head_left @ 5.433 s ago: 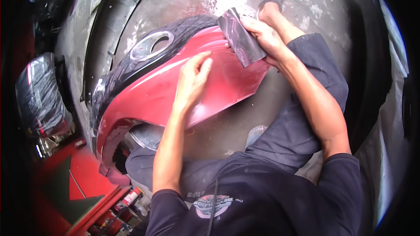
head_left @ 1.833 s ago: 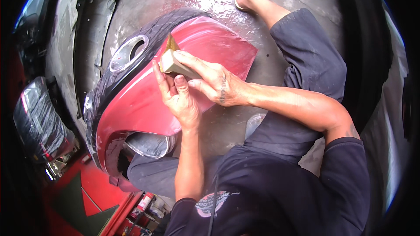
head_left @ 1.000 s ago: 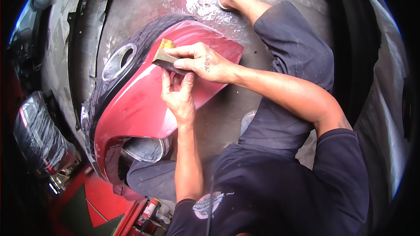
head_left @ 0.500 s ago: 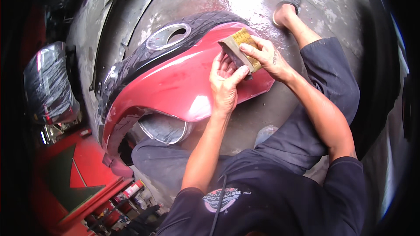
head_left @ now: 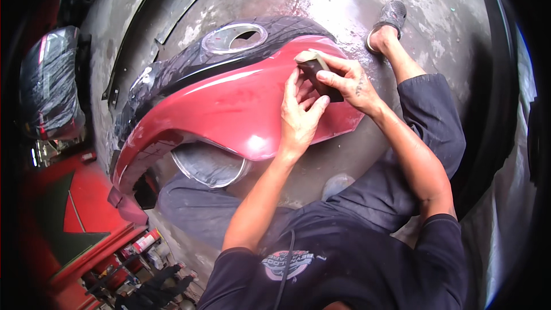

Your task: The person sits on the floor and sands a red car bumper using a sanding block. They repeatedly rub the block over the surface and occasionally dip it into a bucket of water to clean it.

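Above the red bumper (head_left: 252,100) I hold a small block with sandpaper around it (head_left: 317,74), its dark brown side turned up and a pale end showing. My right hand (head_left: 354,85) is closed on its right side, thumb across the face. From the lower left my left hand (head_left: 299,116) meets the block, fingertips along its left edge and thumb by its lower end. The palm is partly turned up, and the far fingers are partly hidden. The bumper is glossy, with pale scuffed patches near its left end.
Black masking and a grey ring (head_left: 235,38) lie along the bumper's far side. A round, grey-covered piece (head_left: 212,163) sits beneath its near edge. At left are a plastic-wrapped part (head_left: 54,89), a red panel (head_left: 86,195) and a cluttered shelf (head_left: 138,258).
The block has turned in my hands: its yellow printed backing showed before, and now the dark side does. The view has shifted a little, so the bumper sits slightly lower and to the left.
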{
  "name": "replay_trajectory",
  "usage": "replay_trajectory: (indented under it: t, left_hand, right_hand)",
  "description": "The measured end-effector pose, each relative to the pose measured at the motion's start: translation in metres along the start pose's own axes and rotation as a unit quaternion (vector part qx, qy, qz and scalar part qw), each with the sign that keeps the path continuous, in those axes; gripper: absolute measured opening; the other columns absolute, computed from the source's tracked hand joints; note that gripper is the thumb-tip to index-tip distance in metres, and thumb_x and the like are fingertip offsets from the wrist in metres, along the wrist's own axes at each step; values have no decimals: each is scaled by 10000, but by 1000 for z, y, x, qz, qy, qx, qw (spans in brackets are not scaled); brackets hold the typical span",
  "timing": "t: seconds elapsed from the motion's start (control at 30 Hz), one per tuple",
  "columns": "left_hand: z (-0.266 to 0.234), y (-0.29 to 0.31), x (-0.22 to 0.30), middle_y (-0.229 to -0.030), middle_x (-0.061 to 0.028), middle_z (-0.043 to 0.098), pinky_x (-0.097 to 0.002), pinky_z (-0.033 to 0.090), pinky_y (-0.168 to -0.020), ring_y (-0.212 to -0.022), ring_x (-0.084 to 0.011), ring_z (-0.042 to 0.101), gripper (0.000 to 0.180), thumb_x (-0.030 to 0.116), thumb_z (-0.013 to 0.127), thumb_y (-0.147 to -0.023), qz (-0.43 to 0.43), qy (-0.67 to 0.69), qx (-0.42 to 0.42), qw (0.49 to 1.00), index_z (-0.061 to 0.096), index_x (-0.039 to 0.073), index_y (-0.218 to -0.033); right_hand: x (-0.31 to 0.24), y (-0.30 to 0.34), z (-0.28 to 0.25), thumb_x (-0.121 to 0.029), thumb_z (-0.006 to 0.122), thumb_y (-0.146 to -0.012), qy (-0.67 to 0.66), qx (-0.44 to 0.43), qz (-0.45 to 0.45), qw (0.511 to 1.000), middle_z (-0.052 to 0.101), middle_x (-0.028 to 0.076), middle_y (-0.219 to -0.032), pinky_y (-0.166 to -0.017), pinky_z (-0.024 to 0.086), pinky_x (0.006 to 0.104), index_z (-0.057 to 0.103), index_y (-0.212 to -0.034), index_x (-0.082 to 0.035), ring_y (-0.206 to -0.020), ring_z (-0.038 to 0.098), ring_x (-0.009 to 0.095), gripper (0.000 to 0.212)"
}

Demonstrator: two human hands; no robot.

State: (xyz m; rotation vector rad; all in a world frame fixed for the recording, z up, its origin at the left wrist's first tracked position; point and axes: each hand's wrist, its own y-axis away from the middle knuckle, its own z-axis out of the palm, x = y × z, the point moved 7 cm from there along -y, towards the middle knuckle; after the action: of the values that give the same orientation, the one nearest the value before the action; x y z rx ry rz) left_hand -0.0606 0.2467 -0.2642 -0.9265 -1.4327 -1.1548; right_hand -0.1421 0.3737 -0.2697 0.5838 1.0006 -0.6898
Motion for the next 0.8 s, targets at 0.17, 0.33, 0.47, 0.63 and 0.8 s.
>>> replay_trajectory:
  t: [0.17,0.33,0.47,0.63,0.8]
  left_hand:
    - [-43,-14,12,-1464,-209,591,-350,613,-931,-1178,-234,684,626,151,683,-1056,-17,-36,30,999,397,-18,-1587]
    - [-122,-32,97,-1319,-138,716,-330,521,-1068,-1199,-203,683,326,79,694,-1020,196,-365,71,908,699,-16,-1332]
    - [-209,-53,153,-1375,-176,666,-469,390,-1183,-1347,-350,581,357,231,706,-990,230,-660,93,709,712,30,-1285]
    - [-286,-49,127,-1601,-22,540,-641,204,-1255,-1575,-381,328,454,359,607,-1049,194,-739,117,634,650,190,-1468]
    - [-285,-46,124,-1588,-10,557,-641,196,-1257,-1577,-376,327,450,316,594,-1048,183,-740,113,637,646,191,-1477]
  right_hand:
    - [25,-14,-11,-287,781,-974,109,58,-33,992,740,104,-1316,-1010,538,359,649,-1454,-44,-1183,679,166,554]
    - [9,-53,-30,-365,782,-945,455,118,-42,882,728,170,-1285,-978,555,398,680,-1423,-126,-1165,703,347,544]
    - [50,-95,-40,-330,744,-972,586,103,-43,802,691,159,-1180,-940,572,448,673,-1433,-173,-1077,708,340,492]
    - [50,-110,-4,-278,718,-982,600,150,-58,783,630,188,-1095,-883,555,472,690,-1375,-131,-1040,649,373,421]
    - [37,-92,32,-260,776,-941,525,89,-175,828,646,212,-1104,-867,591,450,730,-1347,-134,-1020,668,364,428]
